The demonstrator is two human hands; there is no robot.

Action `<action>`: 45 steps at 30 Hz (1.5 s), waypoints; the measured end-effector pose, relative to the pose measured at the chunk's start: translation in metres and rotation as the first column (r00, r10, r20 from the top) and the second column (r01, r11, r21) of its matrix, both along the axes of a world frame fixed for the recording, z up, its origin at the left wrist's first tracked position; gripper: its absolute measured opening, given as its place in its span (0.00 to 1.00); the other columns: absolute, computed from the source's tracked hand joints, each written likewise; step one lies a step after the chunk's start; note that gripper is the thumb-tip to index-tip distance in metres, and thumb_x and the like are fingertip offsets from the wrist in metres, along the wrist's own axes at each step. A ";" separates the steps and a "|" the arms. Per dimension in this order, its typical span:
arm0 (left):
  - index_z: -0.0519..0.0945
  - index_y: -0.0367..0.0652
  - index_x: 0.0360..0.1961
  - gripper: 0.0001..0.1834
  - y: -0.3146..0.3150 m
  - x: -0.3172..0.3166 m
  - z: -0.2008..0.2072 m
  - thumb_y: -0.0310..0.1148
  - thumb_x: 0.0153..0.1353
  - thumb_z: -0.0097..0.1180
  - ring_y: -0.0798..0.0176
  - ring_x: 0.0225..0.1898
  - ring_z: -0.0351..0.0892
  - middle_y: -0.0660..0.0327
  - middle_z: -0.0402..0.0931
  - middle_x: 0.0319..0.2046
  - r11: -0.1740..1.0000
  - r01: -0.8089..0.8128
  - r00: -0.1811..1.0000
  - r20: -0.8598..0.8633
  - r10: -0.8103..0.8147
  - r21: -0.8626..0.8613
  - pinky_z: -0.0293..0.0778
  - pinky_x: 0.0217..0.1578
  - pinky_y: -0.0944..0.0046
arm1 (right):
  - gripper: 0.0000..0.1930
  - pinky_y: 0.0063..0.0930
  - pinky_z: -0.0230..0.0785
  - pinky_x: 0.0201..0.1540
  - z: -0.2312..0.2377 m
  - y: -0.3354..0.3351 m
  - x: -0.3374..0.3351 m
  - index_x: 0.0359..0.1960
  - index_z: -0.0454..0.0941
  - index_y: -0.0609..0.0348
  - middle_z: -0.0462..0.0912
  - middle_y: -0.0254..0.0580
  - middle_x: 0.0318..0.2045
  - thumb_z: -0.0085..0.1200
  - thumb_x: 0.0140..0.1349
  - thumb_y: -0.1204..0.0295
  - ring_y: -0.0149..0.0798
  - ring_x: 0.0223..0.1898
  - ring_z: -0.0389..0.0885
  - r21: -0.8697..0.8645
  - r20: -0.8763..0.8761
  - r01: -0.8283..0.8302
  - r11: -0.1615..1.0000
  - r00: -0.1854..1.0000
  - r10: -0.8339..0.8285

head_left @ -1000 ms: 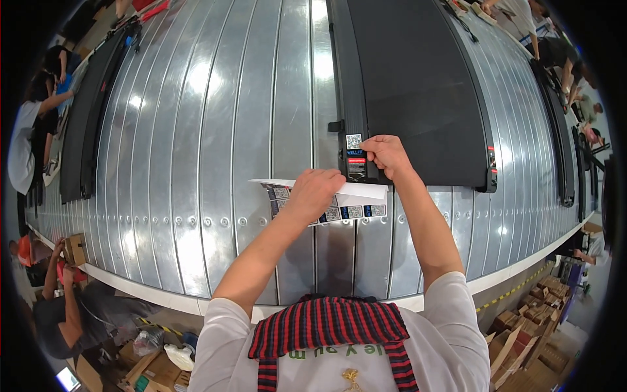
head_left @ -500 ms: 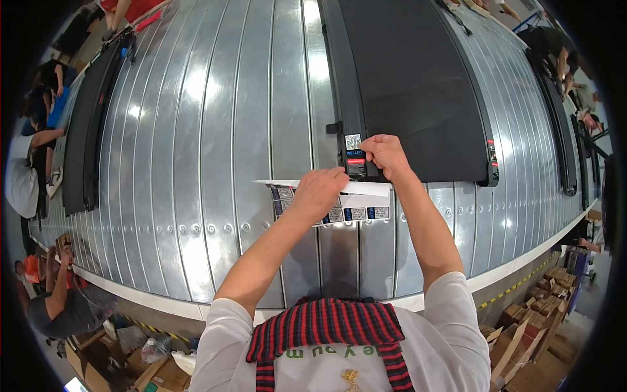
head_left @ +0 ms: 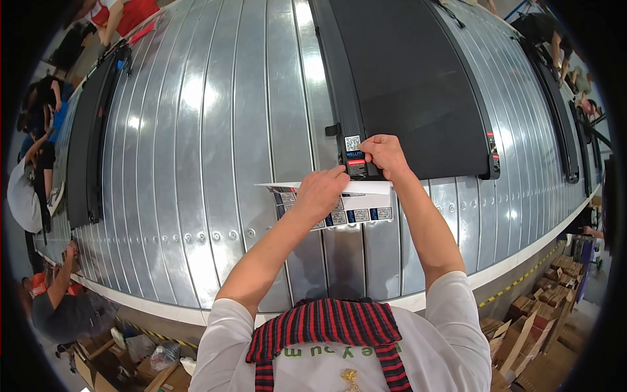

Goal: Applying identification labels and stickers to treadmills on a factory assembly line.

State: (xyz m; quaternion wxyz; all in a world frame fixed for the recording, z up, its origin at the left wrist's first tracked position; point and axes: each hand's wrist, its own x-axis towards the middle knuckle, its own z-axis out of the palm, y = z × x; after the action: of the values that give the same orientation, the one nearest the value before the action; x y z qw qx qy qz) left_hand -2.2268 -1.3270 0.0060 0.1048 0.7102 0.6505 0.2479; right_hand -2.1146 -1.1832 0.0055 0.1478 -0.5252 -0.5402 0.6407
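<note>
A black treadmill with a wide flat belt lies lengthwise ahead of me, its near end just beyond my hands. On its left side rail sits a tall sticker with a square code at the top and a red band lower down. My right hand is closed, thumb and forefinger pinching that sticker's upper right edge. My left hand grips a white sheet of stickers, partly folded over, just in front of the rail. Its forefinger reaches to the sticker's lower left edge.
The ribbed metal table spreads around. A second black treadmill lies at far left, another long black frame at right. Co-workers stand around the edges. Cardboard boxes are stacked below the table's near side.
My hands keep nearly the same hold on the sticker and sheet. The view has shifted slightly. At the lower left, a co-worker's arm has moved to the table edge.
</note>
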 end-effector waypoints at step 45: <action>0.72 0.37 0.25 0.05 0.020 -0.008 -0.002 0.24 0.46 0.45 0.49 0.31 0.76 0.53 0.65 0.51 0.969 0.109 0.986 -0.096 -0.133 -0.220 0.73 0.31 0.55 | 0.05 0.21 0.63 0.20 -0.023 -0.001 0.001 0.20 0.75 0.69 0.75 0.37 0.13 0.51 0.46 0.77 0.25 0.14 0.70 0.389 0.178 -0.143 0.910 0.981 0.078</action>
State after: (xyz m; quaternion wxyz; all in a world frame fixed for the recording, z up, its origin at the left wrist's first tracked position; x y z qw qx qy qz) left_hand -2.2353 -1.3068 0.0044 0.1594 0.7458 0.6336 0.1300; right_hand -2.1134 -1.1838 -0.0170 0.1721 -0.5016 -0.6985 0.4805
